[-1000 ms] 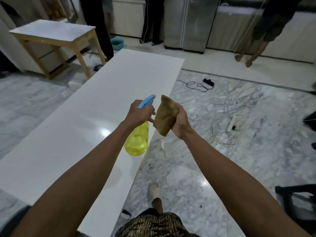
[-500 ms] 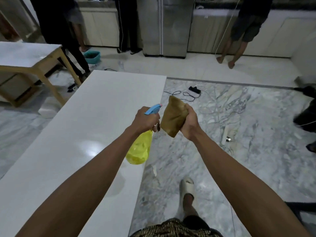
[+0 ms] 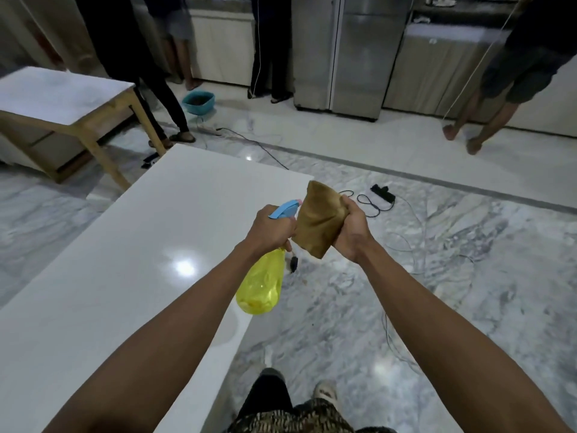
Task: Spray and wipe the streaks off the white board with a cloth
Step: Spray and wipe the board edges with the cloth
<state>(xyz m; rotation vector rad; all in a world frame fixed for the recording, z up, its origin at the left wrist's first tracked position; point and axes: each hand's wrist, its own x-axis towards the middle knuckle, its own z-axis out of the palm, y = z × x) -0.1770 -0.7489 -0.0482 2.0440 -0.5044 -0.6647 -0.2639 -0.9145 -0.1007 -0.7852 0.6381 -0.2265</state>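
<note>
Cloth and spray bottle stay gripped; view shifted.

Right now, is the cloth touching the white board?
No, the right hand holds the brown cloth up in the air beside the spray bottle, above the white board's edge.

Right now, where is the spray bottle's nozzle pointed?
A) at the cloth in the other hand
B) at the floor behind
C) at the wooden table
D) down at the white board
A: the left hand grips the spray bottle with its blue head turned toward the brown cloth, which the right hand holds up right beside it, above the floor and not the white board.
</note>
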